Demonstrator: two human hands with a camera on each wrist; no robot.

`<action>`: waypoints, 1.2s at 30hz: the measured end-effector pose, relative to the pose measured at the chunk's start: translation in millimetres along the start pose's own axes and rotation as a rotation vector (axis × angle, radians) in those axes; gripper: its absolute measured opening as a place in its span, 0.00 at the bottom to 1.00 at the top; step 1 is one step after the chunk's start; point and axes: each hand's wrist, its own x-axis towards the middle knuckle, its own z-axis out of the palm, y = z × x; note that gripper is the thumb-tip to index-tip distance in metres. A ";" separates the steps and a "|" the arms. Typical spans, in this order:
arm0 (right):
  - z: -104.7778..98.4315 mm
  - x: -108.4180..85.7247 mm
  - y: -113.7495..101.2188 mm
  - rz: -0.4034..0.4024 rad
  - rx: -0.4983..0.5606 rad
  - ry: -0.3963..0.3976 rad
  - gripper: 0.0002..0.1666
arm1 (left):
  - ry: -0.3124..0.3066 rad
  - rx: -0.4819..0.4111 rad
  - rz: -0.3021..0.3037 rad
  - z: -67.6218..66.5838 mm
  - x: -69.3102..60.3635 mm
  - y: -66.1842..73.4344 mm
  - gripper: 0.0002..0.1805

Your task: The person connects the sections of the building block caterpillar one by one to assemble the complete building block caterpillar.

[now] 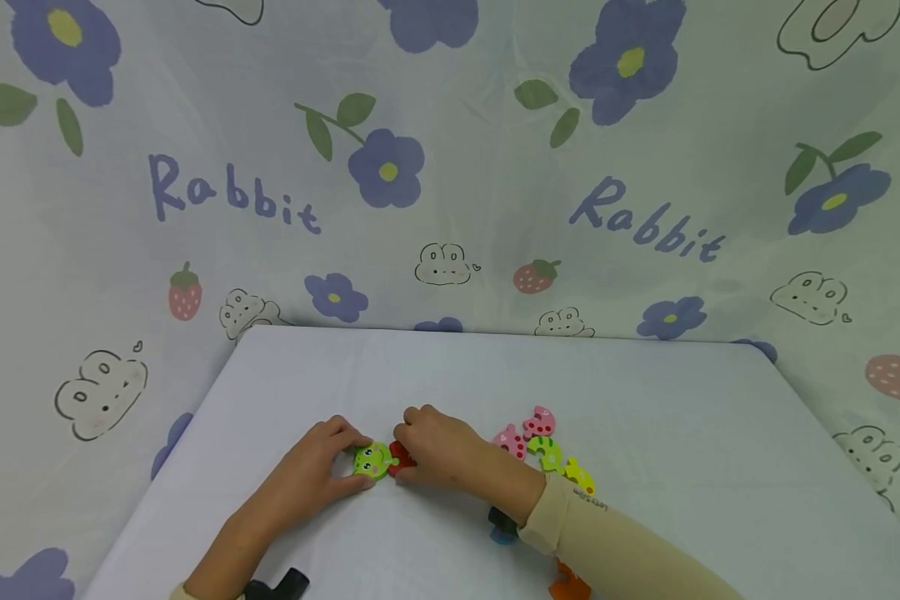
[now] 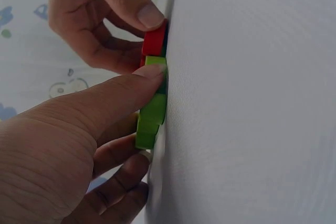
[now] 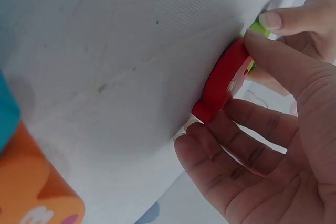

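Head view: green piece (image 1: pixel 372 460) with printed face; left wrist: side edge.

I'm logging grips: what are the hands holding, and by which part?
The left hand pinches the green face piece by opposite edges; the right hand pinches the red piece by its edges.

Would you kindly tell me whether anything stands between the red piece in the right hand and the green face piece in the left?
Nothing visible does: the red piece in the right hand sits directly against the green face piece that the left hand holds.
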 end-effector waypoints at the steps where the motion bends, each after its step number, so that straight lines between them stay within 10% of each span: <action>1: -0.1 0.0 -0.2 0.002 0.000 -0.001 0.29 | 0.000 -0.002 -0.002 0.0 0.0 0.2 0.25; 36: -0.7 -21.8 24.7 0.084 0.022 -0.068 0.31 | -0.014 0.014 -0.055 1.4 2.1 1.0 0.26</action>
